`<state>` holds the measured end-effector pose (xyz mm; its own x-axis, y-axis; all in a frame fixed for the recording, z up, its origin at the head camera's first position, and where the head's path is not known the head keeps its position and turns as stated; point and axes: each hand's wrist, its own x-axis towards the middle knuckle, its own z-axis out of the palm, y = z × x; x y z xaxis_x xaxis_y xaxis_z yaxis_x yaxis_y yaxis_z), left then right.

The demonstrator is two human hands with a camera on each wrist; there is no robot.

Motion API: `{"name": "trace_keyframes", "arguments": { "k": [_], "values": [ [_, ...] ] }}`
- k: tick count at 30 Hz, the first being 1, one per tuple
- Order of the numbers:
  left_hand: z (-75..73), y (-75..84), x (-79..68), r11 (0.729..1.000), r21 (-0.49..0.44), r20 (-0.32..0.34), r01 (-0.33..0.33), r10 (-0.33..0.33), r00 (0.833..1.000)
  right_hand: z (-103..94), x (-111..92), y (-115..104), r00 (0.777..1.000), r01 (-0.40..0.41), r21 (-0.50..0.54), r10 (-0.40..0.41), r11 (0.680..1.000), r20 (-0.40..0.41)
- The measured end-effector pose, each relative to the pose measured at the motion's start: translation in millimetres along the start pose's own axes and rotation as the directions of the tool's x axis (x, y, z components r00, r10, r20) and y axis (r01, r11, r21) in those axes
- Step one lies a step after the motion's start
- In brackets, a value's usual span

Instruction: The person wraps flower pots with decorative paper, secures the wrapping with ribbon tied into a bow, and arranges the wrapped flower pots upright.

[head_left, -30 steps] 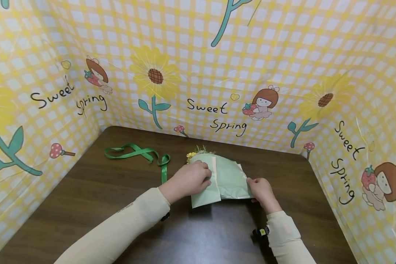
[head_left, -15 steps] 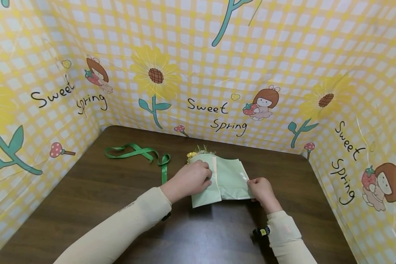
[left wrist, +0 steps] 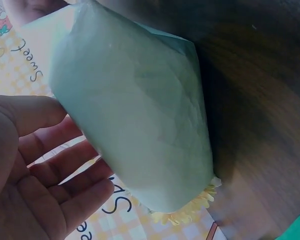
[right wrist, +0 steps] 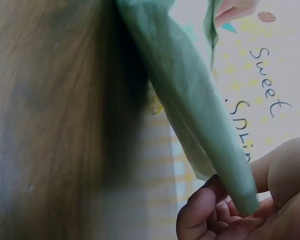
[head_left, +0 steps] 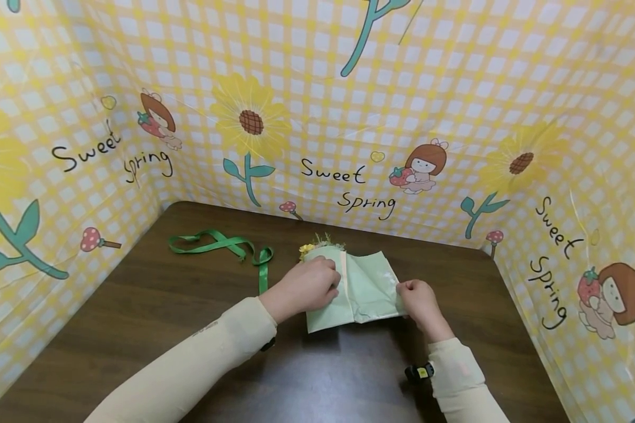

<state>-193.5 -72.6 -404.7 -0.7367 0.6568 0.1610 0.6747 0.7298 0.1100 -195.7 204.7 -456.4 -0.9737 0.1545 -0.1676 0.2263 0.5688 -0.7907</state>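
Pale green wrapping paper (head_left: 371,281) surrounds a small flower bouquet, whose yellow flowers (head_left: 306,251) and green sprigs peek out at the far end. My left hand (head_left: 308,285) pinches the paper near its middle fold, thumb against fingers. At the right edge, my right hand (head_left: 419,301) holds the paper's side between thumb and curled fingers. Yellow petals (left wrist: 192,206) show below the rolled paper in the left wrist view. In the right wrist view, a folded paper strip (right wrist: 225,145) runs down into my right hand. The stems are hidden inside the wrap.
A green ribbon (head_left: 227,242) lies loosely curled on the brown wooden table (head_left: 153,305), left of the bouquet, one end near my left forearm. Yellow checked cloth (head_left: 317,117) with printed flowers walls the table at the back and both sides.
The paper's right part has gone from a rounded bulge to a flatter sheet with a dip and creases beside the middle fold. Both hands stay nearly in place.
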Motion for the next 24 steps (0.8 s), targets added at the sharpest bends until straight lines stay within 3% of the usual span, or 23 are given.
{"name": "trace_keyframes", "arguments": {
  "k": [6, 12, 24],
  "values": [
    [-0.2, -1.7, 0.9, 1.000, -0.012, -0.003, -0.018, 0.018, 1.000, -1.6, -4, -10, 1.000, 0.013, 0.042, -0.012, 0.999, -0.016],
    [0.7, -2.8, 0.9, 0.999, -0.038, -0.013, -0.018, 0.017, 1.000, -2.9, -7, -20, 0.999, 0.043, 0.017, -0.043, 0.999, -0.025],
    [1.2, -0.3, -1.6, 0.999, 0.015, 0.019, 0.031, -0.032, 0.999, -4.9, -16, -59, 0.976, 0.216, -0.168, -0.218, 0.962, 0.003]
  ]
}}
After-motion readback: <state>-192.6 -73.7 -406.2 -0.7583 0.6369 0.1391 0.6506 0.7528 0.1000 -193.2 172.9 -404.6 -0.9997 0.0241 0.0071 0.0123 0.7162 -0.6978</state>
